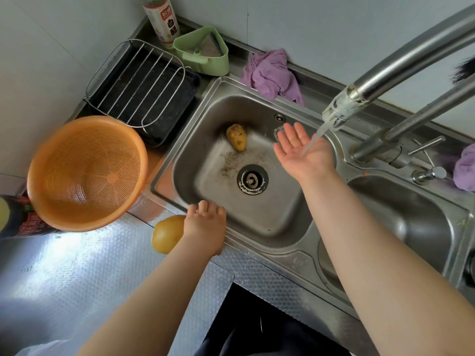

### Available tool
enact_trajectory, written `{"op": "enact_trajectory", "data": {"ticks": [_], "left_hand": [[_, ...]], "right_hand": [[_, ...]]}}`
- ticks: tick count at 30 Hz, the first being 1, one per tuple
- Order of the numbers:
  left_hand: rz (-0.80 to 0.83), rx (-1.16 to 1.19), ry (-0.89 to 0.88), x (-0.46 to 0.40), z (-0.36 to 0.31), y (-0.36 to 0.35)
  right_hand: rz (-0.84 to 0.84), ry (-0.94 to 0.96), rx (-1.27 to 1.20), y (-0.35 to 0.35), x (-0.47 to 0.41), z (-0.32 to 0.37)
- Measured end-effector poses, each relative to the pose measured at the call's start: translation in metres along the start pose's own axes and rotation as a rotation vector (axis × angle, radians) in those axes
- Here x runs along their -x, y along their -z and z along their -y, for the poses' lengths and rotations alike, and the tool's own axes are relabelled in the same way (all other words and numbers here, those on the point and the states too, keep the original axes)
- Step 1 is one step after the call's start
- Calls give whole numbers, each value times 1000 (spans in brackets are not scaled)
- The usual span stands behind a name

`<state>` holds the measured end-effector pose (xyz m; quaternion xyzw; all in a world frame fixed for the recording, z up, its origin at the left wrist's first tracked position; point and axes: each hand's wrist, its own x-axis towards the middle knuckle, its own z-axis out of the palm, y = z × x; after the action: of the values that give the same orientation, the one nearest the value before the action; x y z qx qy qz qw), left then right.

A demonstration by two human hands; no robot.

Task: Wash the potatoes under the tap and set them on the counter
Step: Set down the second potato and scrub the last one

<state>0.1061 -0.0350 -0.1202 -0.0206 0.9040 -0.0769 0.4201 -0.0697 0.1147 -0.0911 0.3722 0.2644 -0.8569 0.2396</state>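
**Q:** Why is one potato out of the basin already?

**A:** A person's left hand rests on a large yellow potato on the foil-covered counter, just left of the near rim of the sink. The fingers drape over its right end; whether they grip it or are letting go cannot be told. By its smooth, glossy skin it looks washed and set down, which is where the task wants it.

**Q:** And the other hand?

**A:** The right hand is spread flat and empty, palm up, under the stream from the tap, probably rinsing itself or testing the flow before the next pick-up.

**Q:** How many potatoes are left?

**A:** Two show in all. The second potato, smaller and speckled, lies at the far side of the left basin, above the drain, apart from both hands. It likely waits there for its wash.

**Q:** What else stands around?

**A:** One orange colander, empty, at the left; one wire rack beyond it; one green holder; two purple cloths, one behind the basin and one at far right.
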Motion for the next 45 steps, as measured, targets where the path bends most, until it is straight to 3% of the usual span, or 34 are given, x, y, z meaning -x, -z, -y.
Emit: {"op": "enact_trajectory", "data": {"ticks": [4, 6, 10, 12, 14, 19, 24, 31, 42, 45], "left_hand": [[61, -5, -38, -14, 1, 12], [-14, 113, -32, -33, 7, 31], [-336, 677, 66, -107, 18, 72], [-327, 922, 150, -151, 22, 79], [-201, 1088, 212, -192, 24, 73], [-126, 1143, 205, -262, 18, 54], [-324, 1321, 166, -314, 4, 45], [-389, 1353, 172, -300, -3, 34], [-173, 648, -20, -288, 18, 17], [-111, 652, -19, -271, 24, 10]], "right_hand": [[14, -70, 111, 14, -3, -2], [-1, -99, 139, 21, -7, -5], [-71, -132, 177, 37, -19, -13], [-109, -143, 194, 44, -26, -16], [-138, -145, 208, 50, -33, -16], [-177, -139, 176, 66, -47, -10], [-182, -112, 178, 77, -49, -2], [-198, -109, 185, 89, -44, -5], [-206, -98, 279, 99, -44, -7], [-205, -112, 291, 101, -36, -11]]}}
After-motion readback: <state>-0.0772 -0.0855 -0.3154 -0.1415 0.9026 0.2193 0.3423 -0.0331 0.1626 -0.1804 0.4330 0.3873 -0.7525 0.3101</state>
